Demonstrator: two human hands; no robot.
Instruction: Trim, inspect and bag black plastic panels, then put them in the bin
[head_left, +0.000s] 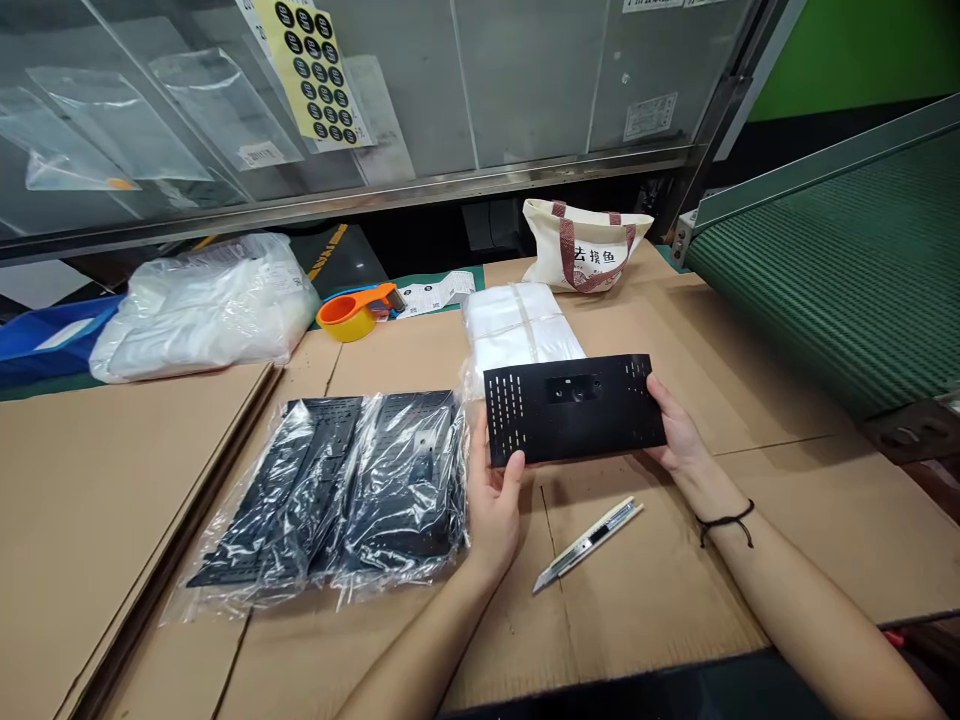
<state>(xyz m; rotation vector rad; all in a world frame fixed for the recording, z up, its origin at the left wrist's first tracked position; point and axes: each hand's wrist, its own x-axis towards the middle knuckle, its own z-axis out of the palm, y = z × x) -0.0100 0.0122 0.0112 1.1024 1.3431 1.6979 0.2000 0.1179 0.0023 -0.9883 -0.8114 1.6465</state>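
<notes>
A flat black panel (574,425) with rows of slots near both ends is held up over the cardboard, tilted toward me. My left hand (495,500) grips its left end, thumb at the lower front edge and fingers behind. Around its right end my right hand (679,430) is closed, with most of the fingers hidden behind the panel. Below the panel lies a utility knife (589,545) with its blade pointing to the lower left. Beside my left hand, similar black panels (405,490) lie in clear plastic bags.
Behind the panel is a stack of white plastic bags (521,325). A cloth tote bag (585,245), an orange tape dispenser (356,312) and a bulky plastic bundle (210,305) stand farther back. Cardboard sheets (112,500) are piled at left; a green conveyor belt (840,260) slopes at right.
</notes>
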